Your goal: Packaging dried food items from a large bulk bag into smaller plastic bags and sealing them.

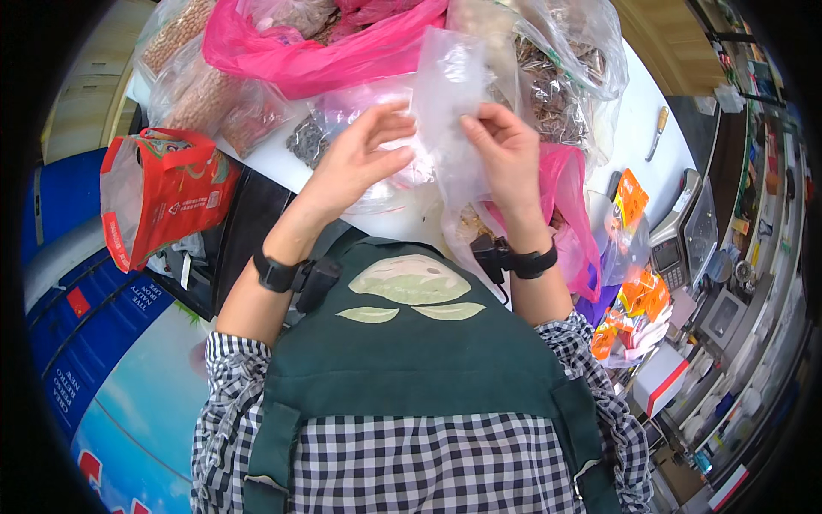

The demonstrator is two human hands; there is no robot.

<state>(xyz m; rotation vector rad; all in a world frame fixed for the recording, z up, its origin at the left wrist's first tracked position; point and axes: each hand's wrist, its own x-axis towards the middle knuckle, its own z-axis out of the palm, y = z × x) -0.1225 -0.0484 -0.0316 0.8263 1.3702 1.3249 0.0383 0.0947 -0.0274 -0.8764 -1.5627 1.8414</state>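
My right hand point(504, 138) pinches the edge of a clear, flat plastic bag point(449, 122) between thumb and fingers; the bag stands upright over the white table point(273, 154). My left hand point(372, 144) is just left of the bag, fingers apart, holding nothing. Beneath and beyond the left hand lie clear plastic bags, one with dark dried pieces point(308, 140). A large pink plastic bag point(321, 64) spreads across the far side. Behind my right hand are clear bags of brown dried goods point(549, 96). A smaller pink bag point(565, 186) lies by my right wrist.
Bags of round beige items point(176, 42) lie at the far left. A red carrier bag point(176, 193) stands beyond the table's left edge. On the right are a knife point(657, 133), a digital scale point(671, 257) and orange packets point(630, 196). Shelves run along the far right.
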